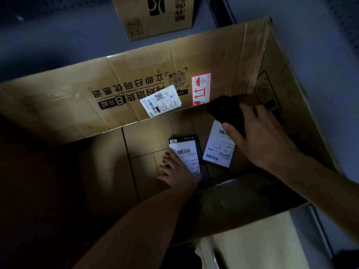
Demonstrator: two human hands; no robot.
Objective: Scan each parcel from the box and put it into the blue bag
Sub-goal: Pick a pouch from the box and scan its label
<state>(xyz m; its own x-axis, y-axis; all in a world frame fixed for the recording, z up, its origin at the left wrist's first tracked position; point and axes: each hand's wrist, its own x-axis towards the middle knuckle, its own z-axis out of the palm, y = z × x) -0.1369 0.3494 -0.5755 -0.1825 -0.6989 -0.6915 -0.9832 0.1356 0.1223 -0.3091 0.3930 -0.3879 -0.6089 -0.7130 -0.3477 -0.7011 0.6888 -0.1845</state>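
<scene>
A large open cardboard box (116,98) fills the view. On its floor lie two parcels: a black one with a white barcode label (187,152) and, to its right, a white one (218,150). My left hand (178,171) reaches down into the box and its fingers rest on the left edge of the black parcel. My right hand (260,136) hovers above the white parcel, holding a black scanner (227,111) whose light falls on the box floor. The blue bag is not in view.
A white shipping label (161,102) is stuck on the box's far inner wall. A smaller cardboard box (155,16) sits on the grey floor behind. A pale surface (258,241) with a metal rail lies below the box's near right flap.
</scene>
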